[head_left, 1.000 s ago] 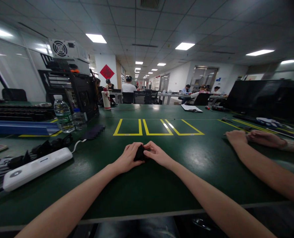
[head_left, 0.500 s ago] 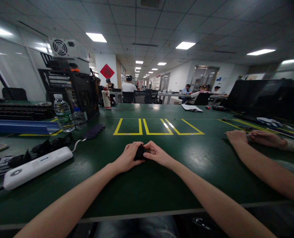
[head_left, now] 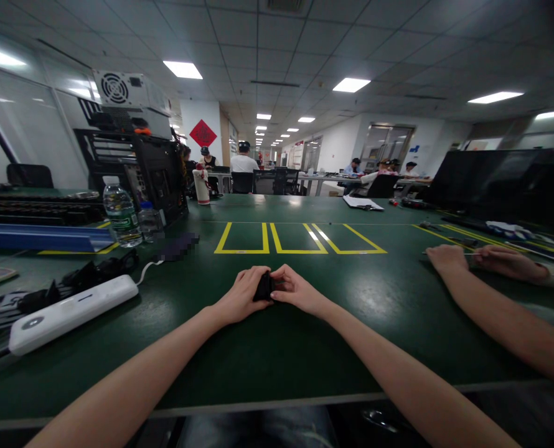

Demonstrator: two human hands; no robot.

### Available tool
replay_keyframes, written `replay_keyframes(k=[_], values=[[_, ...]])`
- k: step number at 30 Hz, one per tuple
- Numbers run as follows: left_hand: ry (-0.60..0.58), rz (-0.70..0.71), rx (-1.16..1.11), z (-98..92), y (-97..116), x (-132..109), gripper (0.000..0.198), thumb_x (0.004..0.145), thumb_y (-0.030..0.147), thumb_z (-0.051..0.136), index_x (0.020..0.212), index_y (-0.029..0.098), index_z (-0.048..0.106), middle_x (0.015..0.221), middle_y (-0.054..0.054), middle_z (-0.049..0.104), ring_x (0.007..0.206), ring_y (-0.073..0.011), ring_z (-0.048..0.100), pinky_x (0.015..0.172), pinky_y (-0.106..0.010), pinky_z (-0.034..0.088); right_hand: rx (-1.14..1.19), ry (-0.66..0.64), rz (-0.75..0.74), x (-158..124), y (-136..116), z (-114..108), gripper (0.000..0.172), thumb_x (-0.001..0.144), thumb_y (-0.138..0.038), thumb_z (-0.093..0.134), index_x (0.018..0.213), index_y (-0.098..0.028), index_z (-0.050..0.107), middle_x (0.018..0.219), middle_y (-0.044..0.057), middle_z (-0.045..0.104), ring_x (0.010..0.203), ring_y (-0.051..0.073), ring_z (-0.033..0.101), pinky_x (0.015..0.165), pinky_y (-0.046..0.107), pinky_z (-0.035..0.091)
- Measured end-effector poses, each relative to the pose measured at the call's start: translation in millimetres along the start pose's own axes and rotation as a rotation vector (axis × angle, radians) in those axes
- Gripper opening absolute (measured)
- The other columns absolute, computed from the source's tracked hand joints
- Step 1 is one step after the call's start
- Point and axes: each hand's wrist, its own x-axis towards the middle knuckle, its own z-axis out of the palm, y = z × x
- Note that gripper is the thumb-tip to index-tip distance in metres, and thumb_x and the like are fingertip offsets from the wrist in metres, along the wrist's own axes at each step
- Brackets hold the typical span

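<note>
A small black block-like object [head_left: 264, 287] is between my hands on the green table [head_left: 277, 361]; its exact kind cannot be made out. My left hand [head_left: 243, 294] wraps round its left side, thumb low and fingers over the top. From the right, my right hand [head_left: 297, 291] has its curled fingers and thumb against the object's other side. Fingers cover much of it. Just beyond the hands, three yellow tape outlines [head_left: 300, 252] mark the tabletop.
To the left lie a white power strip [head_left: 74, 314], black cables [head_left: 94, 272] and a water bottle [head_left: 121, 214] beside an open computer case [head_left: 158, 177]. At right, another person's hands [head_left: 449, 256] hold a thin object. A dark monitor [head_left: 482, 186] stands behind them.
The right thumb has shifted slightly lower on the black object. Both hands stay in the same place; the view has moved very slightly.
</note>
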Motion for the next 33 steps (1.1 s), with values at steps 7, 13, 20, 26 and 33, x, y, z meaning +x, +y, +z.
replay_keyframes(k=[7,13,20,26,33], values=[[0.006,-0.005,-0.011,1.5,-2.1,-0.6,0.056,0.072,0.029,0.057,0.118,0.023,0.027,0.113,-0.006,0.042,0.107,-0.0211,0.040,0.095,-0.041,0.025,-0.040,0.068,0.035,1.8,0.6,1.6,0.023,0.073,-0.029,0.054,0.092,-0.019,0.045,0.092,0.002,0.049,0.087,0.014,0.052,0.079,0.033,0.042],[0.013,-0.001,-0.009,2.9,-2.9,0.1,0.055,0.072,0.029,0.057,0.118,0.023,0.028,0.113,-0.006,0.043,0.107,-0.0217,0.040,0.094,-0.042,0.025,-0.028,0.038,0.049,0.7,-0.5,0.2,0.031,0.068,-0.025,0.061,0.092,-0.019,0.044,0.096,0.003,0.049,0.094,0.016,0.050,0.084,0.036,0.040],[0.011,-0.005,0.008,2.6,-1.9,-0.1,0.057,0.071,0.031,0.057,0.118,0.022,0.027,0.113,-0.007,0.042,0.108,-0.0219,0.039,0.094,-0.041,0.026,-0.032,0.061,-0.008,1.2,2.9,1.4,0.024,0.070,-0.026,0.058,0.088,-0.019,0.043,0.089,0.000,0.048,0.089,0.013,0.051,0.080,0.032,0.042],[0.004,-0.012,-0.006,1.6,-0.5,0.1,0.056,0.072,0.031,0.057,0.118,0.022,0.027,0.113,-0.007,0.042,0.107,-0.0219,0.040,0.094,-0.042,0.026,-0.044,0.087,0.073,3.6,2.8,0.0,0.027,0.072,-0.029,0.056,0.094,-0.019,0.044,0.094,0.003,0.050,0.091,0.015,0.050,0.081,0.034,0.041],[0.004,-0.013,0.000,0.9,-0.2,0.4,0.055,0.072,0.029,0.057,0.118,0.023,0.027,0.111,-0.007,0.043,0.107,-0.0224,0.041,0.093,-0.042,0.026,-0.048,0.024,0.020,1.7,4.0,-1.0,0.038,0.064,-0.026,0.064,0.095,-0.019,0.042,0.095,0.002,0.049,0.094,0.016,0.049,0.082,0.034,0.042]])
